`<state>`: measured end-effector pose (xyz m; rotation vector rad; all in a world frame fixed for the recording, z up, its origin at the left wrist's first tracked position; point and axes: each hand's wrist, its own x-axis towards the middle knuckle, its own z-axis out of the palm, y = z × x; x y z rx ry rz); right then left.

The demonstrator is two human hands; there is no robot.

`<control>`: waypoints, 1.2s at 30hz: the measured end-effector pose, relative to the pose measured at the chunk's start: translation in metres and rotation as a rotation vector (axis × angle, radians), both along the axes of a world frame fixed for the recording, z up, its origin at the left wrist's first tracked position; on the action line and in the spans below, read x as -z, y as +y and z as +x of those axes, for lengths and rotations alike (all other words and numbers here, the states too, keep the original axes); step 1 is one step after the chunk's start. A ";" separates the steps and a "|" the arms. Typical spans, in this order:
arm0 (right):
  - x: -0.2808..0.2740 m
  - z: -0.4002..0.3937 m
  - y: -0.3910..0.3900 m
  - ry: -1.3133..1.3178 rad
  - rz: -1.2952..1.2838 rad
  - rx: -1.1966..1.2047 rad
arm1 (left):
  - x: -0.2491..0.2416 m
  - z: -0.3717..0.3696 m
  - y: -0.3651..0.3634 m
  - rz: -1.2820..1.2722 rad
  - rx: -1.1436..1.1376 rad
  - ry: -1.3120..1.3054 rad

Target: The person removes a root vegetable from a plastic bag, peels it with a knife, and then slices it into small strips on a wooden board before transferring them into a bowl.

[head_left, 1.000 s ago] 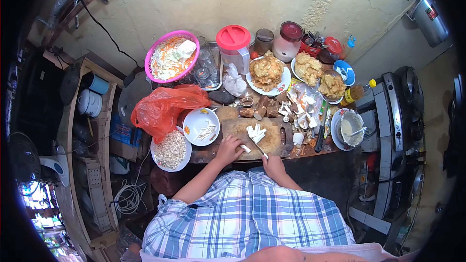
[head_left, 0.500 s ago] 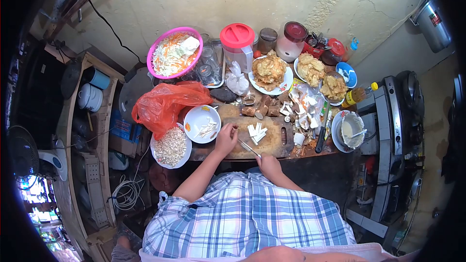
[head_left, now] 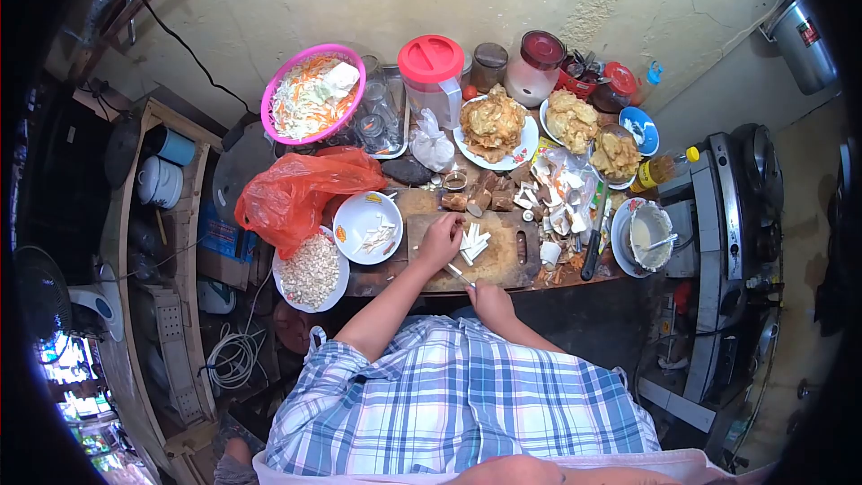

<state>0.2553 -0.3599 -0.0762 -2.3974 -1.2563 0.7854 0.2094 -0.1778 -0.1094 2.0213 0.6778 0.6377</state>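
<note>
- Several white strips (head_left: 476, 245) lie in a loose, crisscrossed pile on our wooden cutting board (head_left: 498, 271), left of its slotted handle end; they look pale, matte and straight-sided, slim like short batons, and differ a little in length.
- Our left hand (head_left: 440, 241) rests over the left part of the board, its fingers bent just beside the pile; we cannot tell whether they grip a strip or only touch the wood.
- Our right hand (head_left: 493, 305) is at the board's near edge, fingers closed around the handle of a knife (head_left: 461, 277), whose narrow blade slants over the board toward our left wrist.
- More strips of the same white sit in a white bowl (head_left: 356, 213) left of the board, gathered toward its right side.
- Just below that, a wider bowl (head_left: 344, 283) holds a heap of small, cream-white diced pieces (head_left: 310, 271).
- Behind the board we see brown-skinned root chunks (head_left: 480, 199) on the worktop (head_left: 370, 286).
- To the right lie curled peelings (head_left: 558, 216), white inside and brown outside, with a black-handled knife (head_left: 591, 253) beside them.
- A crumpled red plastic bag (head_left: 296, 193) slumps behind the diced pieces.
</note>
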 end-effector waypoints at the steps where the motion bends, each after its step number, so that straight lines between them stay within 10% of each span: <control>1: 0.000 0.000 0.000 0.001 -0.001 0.001 | 0.000 0.001 -0.001 0.010 0.009 0.004; 36: 0.025 0.002 0.003 -0.082 0.030 -0.107 | 0.013 0.002 -0.001 0.000 -0.018 0.032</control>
